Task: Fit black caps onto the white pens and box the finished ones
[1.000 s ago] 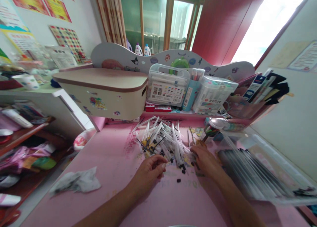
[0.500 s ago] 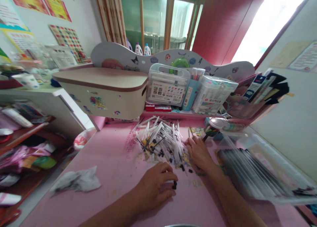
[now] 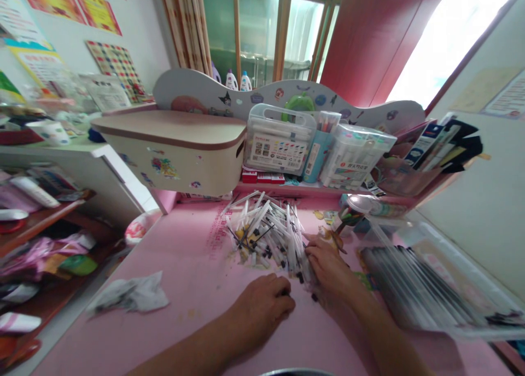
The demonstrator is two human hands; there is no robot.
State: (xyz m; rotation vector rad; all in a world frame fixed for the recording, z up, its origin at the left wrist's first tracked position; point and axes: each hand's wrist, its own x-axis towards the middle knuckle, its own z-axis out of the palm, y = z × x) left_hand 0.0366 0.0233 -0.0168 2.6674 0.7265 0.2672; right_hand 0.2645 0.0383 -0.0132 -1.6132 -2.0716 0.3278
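Note:
A loose pile of clear and white pen barrels (image 3: pixel 266 228) with small black caps and thin dark sticks lies at the middle of the pink desk. My right hand (image 3: pixel 330 266) rests at the pile's right edge, fingers stretched forward and touching the nearest barrels. In front of the pile, my left hand (image 3: pixel 262 305) is closed, its fingers curled towards the thumb. Whatever is inside it is hidden. A black cap (image 3: pixel 314 297) lies on the desk just below my right hand.
To the right stands a clear plastic box (image 3: pixel 447 310) holding rows of black-tipped pens. A crumpled white tissue (image 3: pixel 133 294) lies at left. Behind are a lidded cream bin (image 3: pixel 176 157), marker cases (image 3: pixel 279 144) and a pen holder (image 3: pixel 406 174). A metal rim (image 3: pixel 295 371) shows at the bottom edge.
My left hand has curled further shut, and the black piece seen between its thumb and fingers is now out of sight. My right hand has shifted slightly down along the pile's edge.

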